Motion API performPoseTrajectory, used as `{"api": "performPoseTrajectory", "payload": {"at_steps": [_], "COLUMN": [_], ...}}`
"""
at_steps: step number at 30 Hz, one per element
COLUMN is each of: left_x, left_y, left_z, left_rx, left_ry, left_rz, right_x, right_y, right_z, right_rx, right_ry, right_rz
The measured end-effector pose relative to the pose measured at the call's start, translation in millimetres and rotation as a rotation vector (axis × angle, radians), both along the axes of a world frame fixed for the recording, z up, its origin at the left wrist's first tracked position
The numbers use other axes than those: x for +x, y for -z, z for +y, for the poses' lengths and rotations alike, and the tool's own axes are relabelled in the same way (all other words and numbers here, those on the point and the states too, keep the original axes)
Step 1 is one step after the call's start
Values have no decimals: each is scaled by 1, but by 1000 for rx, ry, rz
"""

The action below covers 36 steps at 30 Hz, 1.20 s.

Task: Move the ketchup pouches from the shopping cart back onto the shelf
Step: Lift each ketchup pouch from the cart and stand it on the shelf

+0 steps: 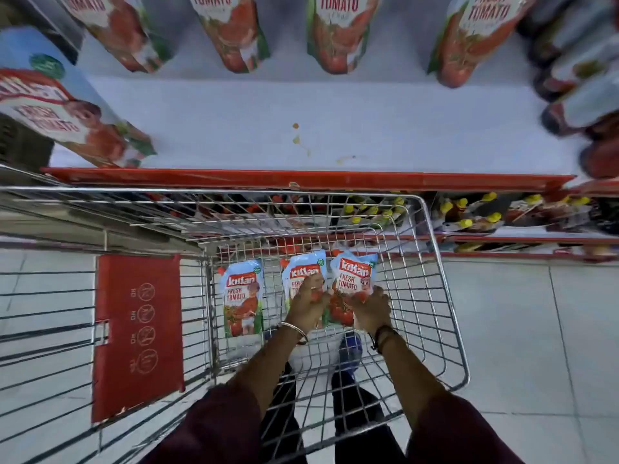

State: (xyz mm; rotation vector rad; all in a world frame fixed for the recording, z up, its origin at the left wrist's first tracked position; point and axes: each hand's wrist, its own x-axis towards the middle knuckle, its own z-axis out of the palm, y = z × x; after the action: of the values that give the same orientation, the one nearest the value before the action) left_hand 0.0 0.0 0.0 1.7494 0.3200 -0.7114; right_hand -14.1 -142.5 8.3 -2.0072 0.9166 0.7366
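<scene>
While both hands are down inside the wire shopping cart [432,262], each one's got its own Kissan Fresh Tomato ketchup pouch. Left hand [306,304] has its fingers wrapped around the lower half of the middle pouch [303,272], right hand [370,308] is clamped on the lower half of the right pouch [353,274]. Those two pouches sit just beside each other, pretty much touching. A third pouch [242,298] lies flat on the cart floor, just past the left hand's knuckle side, nobody touching it.

All three run lengthwise away from the person, brand-name end pointing toward the shelf, tomato-picture end toward the wrists.

Beyond the fingertips there's the cart's front wire wall, then the red shelf edge [301,179], so that's what stands between pouches and the white shelf [268,128]. More of the same pouches [338,31] stand in a row at the back of it, bottles [569,105] crowd the right side. Red child-seat flap [137,336] is off left of the left arm. Lower shelf with yellow-capped bottles [465,212] shows through the wire.
</scene>
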Motion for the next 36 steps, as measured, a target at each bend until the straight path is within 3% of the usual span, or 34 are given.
{"api": "performPoseTrajectory", "payload": {"at_steps": [6, 13, 17, 30, 36], "left_x": [18, 43, 56, 39, 34], "left_y": [39, 69, 73, 42, -11], "left_z": [-28, -42, -40, -29, -20], "left_rx": [48, 304, 355, 275, 140], "left_ry": [-73, 158, 253, 3, -171], "left_rz": [215, 64, 116, 187, 95], "right_x": [11, 14, 16, 17, 20], "right_y": [44, 91, 96, 51, -2], "right_z": [-16, -28, -32, -29, -17], "right_rx": [71, 117, 97, 124, 66], "right_ry": [164, 224, 212, 151, 103], "right_rz": [120, 80, 81, 4, -209]}}
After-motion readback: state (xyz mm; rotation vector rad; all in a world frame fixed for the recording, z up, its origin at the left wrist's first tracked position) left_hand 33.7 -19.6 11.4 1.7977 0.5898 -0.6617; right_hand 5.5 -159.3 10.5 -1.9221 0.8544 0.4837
